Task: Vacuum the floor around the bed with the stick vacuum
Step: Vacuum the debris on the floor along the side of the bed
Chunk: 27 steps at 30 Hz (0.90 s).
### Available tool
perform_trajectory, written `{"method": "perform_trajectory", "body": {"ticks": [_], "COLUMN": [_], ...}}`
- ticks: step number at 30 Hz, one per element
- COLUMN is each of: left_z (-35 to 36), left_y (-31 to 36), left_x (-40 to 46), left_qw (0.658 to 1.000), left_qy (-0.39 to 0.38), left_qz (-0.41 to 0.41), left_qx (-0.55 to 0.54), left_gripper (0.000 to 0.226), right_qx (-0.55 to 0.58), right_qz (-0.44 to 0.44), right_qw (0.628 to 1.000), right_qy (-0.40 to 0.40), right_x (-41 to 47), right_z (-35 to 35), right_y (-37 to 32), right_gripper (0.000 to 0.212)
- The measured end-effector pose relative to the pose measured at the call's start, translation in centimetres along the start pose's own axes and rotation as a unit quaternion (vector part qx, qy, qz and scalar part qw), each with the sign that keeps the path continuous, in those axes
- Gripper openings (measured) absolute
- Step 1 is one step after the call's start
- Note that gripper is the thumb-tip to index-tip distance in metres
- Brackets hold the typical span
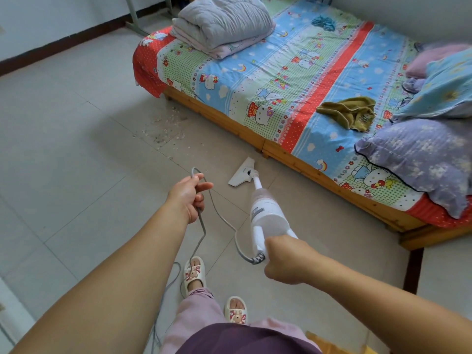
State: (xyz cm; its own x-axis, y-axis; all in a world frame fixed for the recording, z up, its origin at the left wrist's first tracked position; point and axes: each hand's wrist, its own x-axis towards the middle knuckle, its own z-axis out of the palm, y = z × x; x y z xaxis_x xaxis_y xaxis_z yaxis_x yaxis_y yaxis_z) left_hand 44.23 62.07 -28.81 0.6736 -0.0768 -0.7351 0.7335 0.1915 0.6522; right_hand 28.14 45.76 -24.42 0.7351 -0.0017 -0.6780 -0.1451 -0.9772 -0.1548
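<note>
Stick vacuum is held slanted over the tiled floor, its white body and clear dust cup pointing away from the person toward the bed. Its handle end is gripped by the right hand, the fingers being wrapped round the grip so that only the back of the hand and the knuckles are seen. The floor head is set flat on the tiles, near the wooden bed frame but not touching it.

The grey power cord is led from the base of the handle in a loop up to the left hand, where it is held off the floor. It is pinched there between the thumb and curled fingers, while the index finger is stretched out forward. From that hand the cord is dropped down past the slippered feet and lost at the bottom edge of the view.

A scatter of crumbs and dust is seen on the tiles beyond the floor head, close to the foot corner of the bed and well apart from the head itself.

On the patterned sheet a folded quilt is laid near the foot end, an olive towel at the middle, and pillows at the right.
</note>
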Motion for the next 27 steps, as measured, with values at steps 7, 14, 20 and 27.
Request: {"method": "perform_trajectory", "body": {"ticks": [7,14,20,27], "left_z": [-2.1,-4.1,-5.1,-5.4], "left_y": [0.3,0.4,0.6,1.1], "left_x": [-0.2,-0.5,-0.4,0.2], "left_qw": [1.000,0.997,0.996,0.996], "left_qy": [0.020,0.049,0.064,0.076], "left_qz": [0.010,0.018,0.020,0.013], "left_qx": [-0.016,-0.048,-0.057,-0.051], "left_gripper": [0.022,0.023,0.023,0.020], "right_qx": [-0.024,-0.011,0.053,0.282], "right_qz": [-0.054,-0.138,-0.143,-0.086], "right_qw": [0.998,0.990,0.988,0.955], "right_qy": [0.006,-0.026,-0.017,-0.006], "right_x": [1.4,-0.9,-0.4,1.8], "right_z": [0.1,-0.6,-3.0,-5.5], "right_y": [-2.6,-5.7,-8.0,-8.7], "right_gripper": [0.022,0.026,0.029,0.020]}}
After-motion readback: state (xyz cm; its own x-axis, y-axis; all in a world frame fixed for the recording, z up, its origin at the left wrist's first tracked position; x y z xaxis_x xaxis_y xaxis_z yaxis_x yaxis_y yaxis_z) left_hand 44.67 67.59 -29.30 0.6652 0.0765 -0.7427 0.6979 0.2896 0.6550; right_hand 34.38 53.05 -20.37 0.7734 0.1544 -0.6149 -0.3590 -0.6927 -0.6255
